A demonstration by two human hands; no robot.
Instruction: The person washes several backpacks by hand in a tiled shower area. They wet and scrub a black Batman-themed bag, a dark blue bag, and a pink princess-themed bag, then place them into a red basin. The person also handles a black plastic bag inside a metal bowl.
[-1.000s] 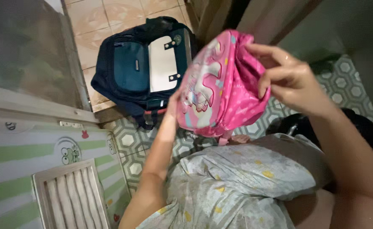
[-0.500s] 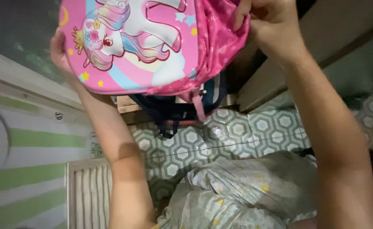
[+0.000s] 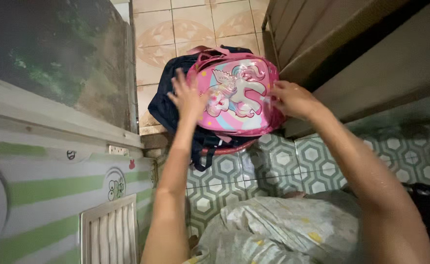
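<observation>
Resting now on the dark backpack [image 3: 168,105] on the floor, no longer held aloft: pink unicorn backpack [image 3: 237,95]. Left hand [image 3: 189,94] spread flat against it, right hand [image 3: 290,99] gripping its side.

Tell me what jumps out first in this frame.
A bright pink backpack with a unicorn picture, lying on top of a dark blue backpack on the floor near the top centre. The left hand rests open on its left edge and the right hand touches its right side. Lower left, a green-striped wall with cartoon frogs.
</observation>
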